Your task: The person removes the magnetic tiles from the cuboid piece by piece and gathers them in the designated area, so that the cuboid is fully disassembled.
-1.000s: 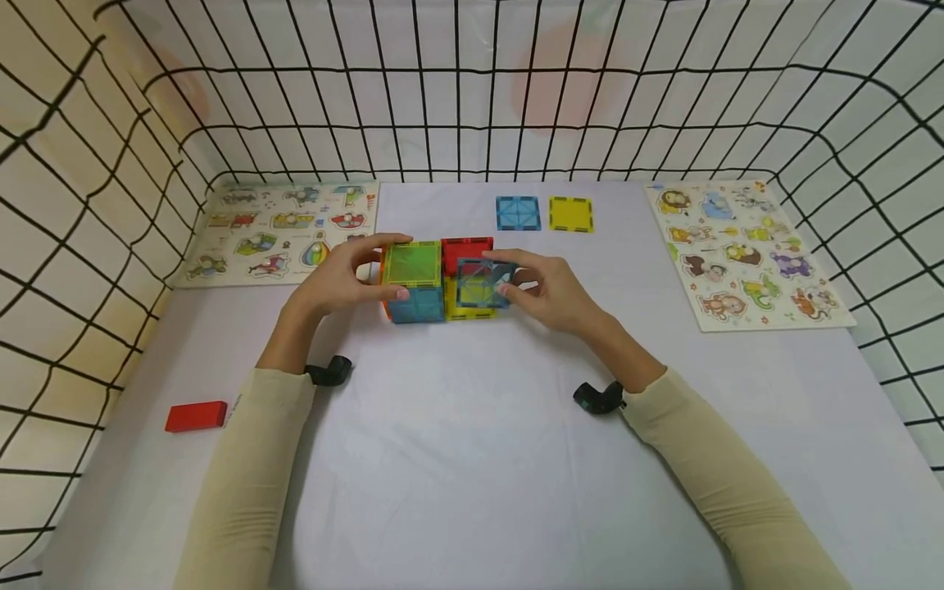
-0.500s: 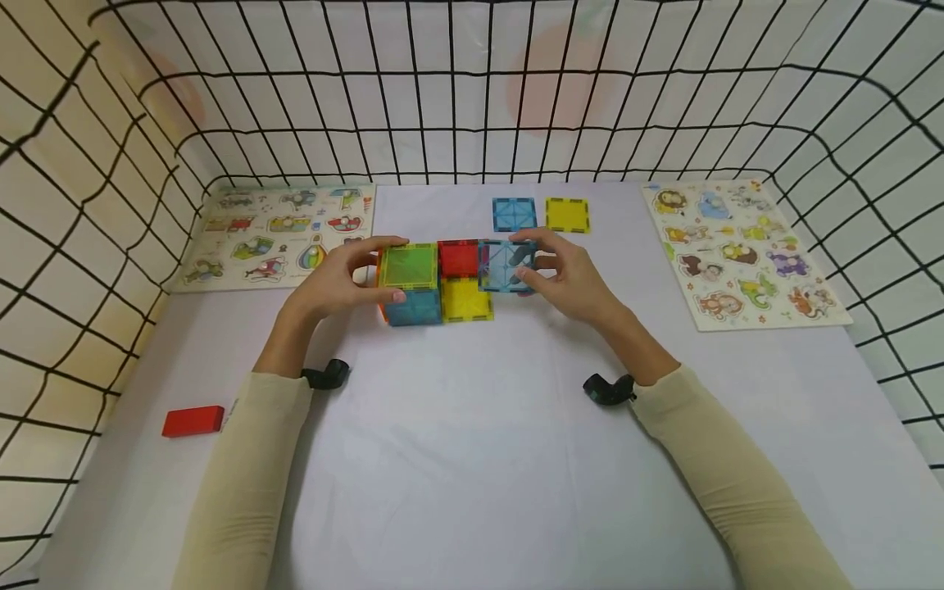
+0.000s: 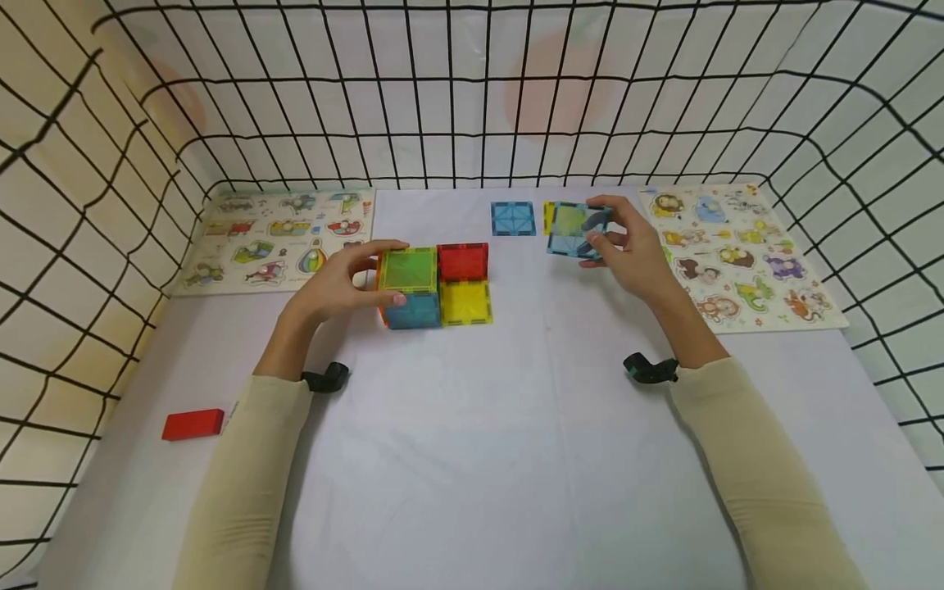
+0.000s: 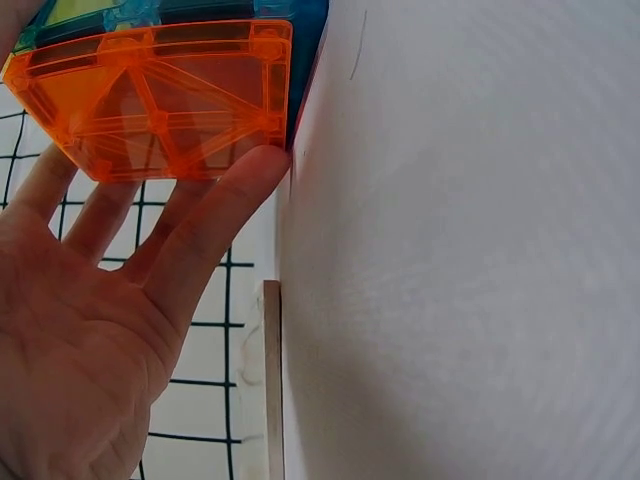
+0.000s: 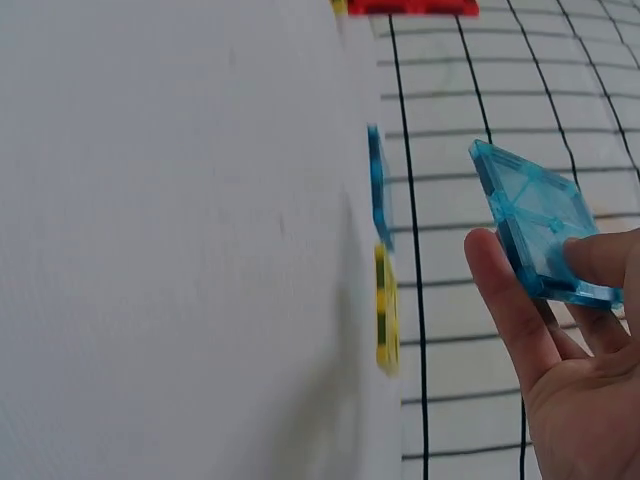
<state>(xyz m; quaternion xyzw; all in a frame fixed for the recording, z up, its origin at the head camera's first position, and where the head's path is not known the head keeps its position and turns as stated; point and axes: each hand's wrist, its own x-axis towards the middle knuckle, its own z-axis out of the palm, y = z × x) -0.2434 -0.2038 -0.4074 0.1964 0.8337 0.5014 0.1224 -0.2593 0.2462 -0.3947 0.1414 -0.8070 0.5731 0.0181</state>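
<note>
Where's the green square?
In the head view, the green square tops the cube the left hand holds, left of centre, just left of the red tile.

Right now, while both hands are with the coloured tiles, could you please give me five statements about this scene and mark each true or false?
1. The right hand holds a blue tile. True.
2. Both hands hold single loose tiles. False: the left hand holds the tile cube.
3. In the head view, the far blue tile is left of the far yellow tile. True.
4. The red block is beside the right sleeve. False: it is beside the left sleeve.
5. The tile in the right hand rests on the table. False: it is held above the table.
</note>
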